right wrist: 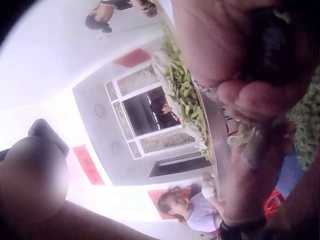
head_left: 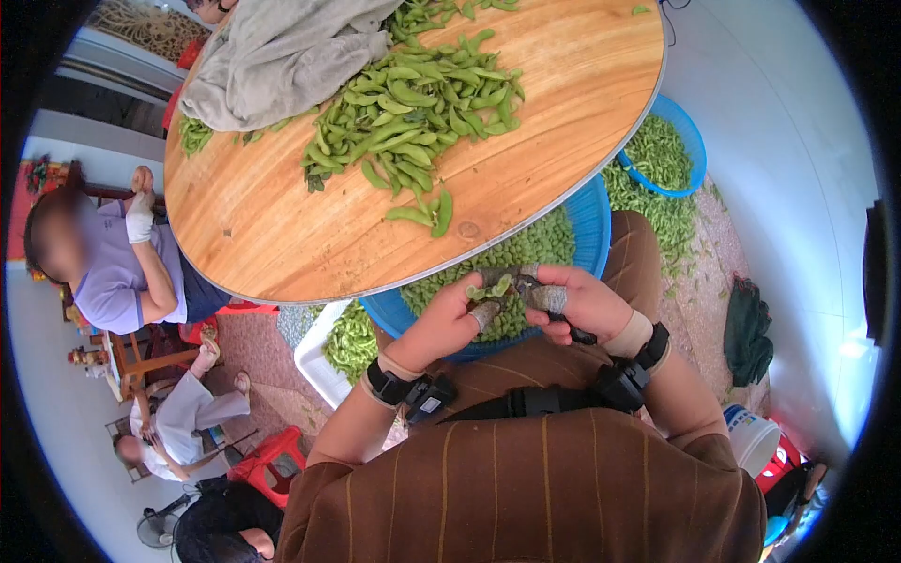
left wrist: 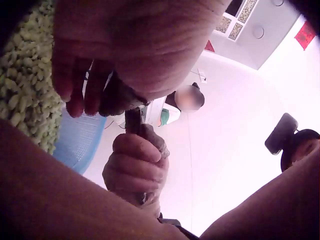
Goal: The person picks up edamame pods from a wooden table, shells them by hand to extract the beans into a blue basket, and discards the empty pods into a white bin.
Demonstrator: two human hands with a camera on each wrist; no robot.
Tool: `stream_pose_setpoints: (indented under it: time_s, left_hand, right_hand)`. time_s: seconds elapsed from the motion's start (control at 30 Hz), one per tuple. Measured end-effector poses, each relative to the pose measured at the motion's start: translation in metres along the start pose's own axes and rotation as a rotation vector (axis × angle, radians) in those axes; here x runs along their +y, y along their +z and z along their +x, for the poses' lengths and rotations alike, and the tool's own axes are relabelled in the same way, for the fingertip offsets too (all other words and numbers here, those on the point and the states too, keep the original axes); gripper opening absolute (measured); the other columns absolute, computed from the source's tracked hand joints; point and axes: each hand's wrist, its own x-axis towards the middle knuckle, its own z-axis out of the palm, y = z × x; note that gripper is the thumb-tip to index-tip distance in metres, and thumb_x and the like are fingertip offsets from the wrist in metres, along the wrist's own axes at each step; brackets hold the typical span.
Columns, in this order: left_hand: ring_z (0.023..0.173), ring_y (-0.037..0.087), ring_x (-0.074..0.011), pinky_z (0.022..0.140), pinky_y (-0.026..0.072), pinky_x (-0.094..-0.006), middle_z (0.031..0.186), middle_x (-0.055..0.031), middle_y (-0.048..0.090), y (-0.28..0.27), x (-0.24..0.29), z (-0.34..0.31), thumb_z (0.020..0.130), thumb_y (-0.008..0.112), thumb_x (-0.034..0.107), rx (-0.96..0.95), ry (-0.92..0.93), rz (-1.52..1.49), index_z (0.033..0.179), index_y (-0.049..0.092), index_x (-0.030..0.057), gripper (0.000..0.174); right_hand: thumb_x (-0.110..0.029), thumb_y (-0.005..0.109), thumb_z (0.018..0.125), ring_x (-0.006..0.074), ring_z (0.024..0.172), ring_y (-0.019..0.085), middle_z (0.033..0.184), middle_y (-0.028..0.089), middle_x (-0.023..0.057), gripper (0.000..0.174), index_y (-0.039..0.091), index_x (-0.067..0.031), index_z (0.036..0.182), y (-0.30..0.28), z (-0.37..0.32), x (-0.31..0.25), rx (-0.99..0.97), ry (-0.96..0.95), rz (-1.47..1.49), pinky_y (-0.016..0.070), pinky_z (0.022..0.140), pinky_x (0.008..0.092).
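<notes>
Steady pinch, controlled grip
Left hand [head_left: 443, 324] pinches a green soybean pod [head_left: 503, 283]; right hand [head_left: 597, 308] grips a dark-handled tool [head_left: 584, 336]. Best keep skin clear of its tip.

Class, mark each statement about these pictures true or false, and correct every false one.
1. The left hand holds a green pod. True.
2. The right hand is empty. False: it grips a dark-handled tool.
3. The blue basket beneath the hands is filled with whole pods. False: it holds shelled beans.
4. A grey cloth lies on the wooden table. True.
5. The person in the lilac shirt shows only bare hands. False: a white glove covers one hand.
6. The white tray contains green pods. True.
</notes>
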Motion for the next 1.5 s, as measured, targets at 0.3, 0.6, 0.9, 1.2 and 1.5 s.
stream_pose_setpoints:
  time_s: [0.3, 0.6, 0.9, 1.2, 1.5]
  left_hand:
    - [0.074, 0.054, -0.0088, 0.066, 0.0443, -0.0225, 0.085, -0.0010, 0.061, -0.005, 0.007, -0.013, 0.091, 0.052, 0.008, 0.033, -0.279, -0.236, 0.099, 0.060, 0.0012, 0.013]
    - [0.063, 0.055, -0.0123, 0.059, 0.0450, -0.0272, 0.074, -0.0087, 0.062, 0.002, 0.013, -0.012, 0.083, 0.058, 0.007, 0.198, -0.230, 0.222, 0.087, 0.062, 0.0003, 0.009]
    - [0.077, 0.053, -0.0448, 0.068, 0.0437, -0.0473, 0.076, -0.0238, 0.053, 0.007, 0.026, -0.011, 0.067, 0.054, 0.000, 0.031, 0.037, 0.625, 0.077, 0.052, -0.0037, 0.011]
    - [0.069, 0.060, -0.0123, 0.064, 0.0489, -0.0260, 0.077, -0.0061, 0.063, 0.006, 0.030, -0.010, 0.079, 0.045, -0.007, -0.006, -0.245, 0.041, 0.093, 0.062, -0.0007, 0.023]
    - [0.069, 0.059, -0.0108, 0.063, 0.0486, -0.0255, 0.076, -0.0041, 0.062, -0.007, 0.018, -0.027, 0.085, 0.045, 0.000, 0.092, -0.339, 0.087, 0.095, 0.062, -0.0013, 0.019]
  right_hand:
    - [-0.015, 0.047, 0.090, 0.0051, 0.048, 0.042, 0.069, 0.051, -0.0021, 0.012, 0.053, -0.0084, 0.097, -0.007, 0.007, 0.008, 0.168, -0.043, -0.023, 0.0371, 0.040, 0.0214]
    - [-0.020, 0.061, 0.081, 0.0336, 0.059, 0.057, 0.064, 0.056, 0.0178, 0.022, 0.052, -0.0002, 0.079, -0.006, 0.013, 0.013, 0.507, -0.521, -0.966, 0.0466, 0.053, 0.0385]
    - [-0.015, 0.063, 0.067, 0.0426, 0.070, 0.056, 0.067, 0.055, 0.0228, 0.020, 0.052, -0.0009, 0.073, -0.001, 0.025, 0.009, 0.302, -0.504, -1.186, 0.0464, 0.063, 0.0473]
    - [-0.016, 0.063, 0.068, 0.0423, 0.067, 0.056, 0.067, 0.056, 0.0223, 0.021, 0.054, 0.0009, 0.075, -0.004, 0.024, 0.005, 0.358, -0.334, -0.869, 0.0458, 0.059, 0.0443]
    - [-0.014, 0.060, 0.069, 0.0415, 0.070, 0.056, 0.072, 0.056, 0.0213, 0.018, 0.053, 0.0003, 0.077, -0.022, 0.023, 0.016, 0.451, -0.639, -1.239, 0.0465, 0.063, 0.0457]
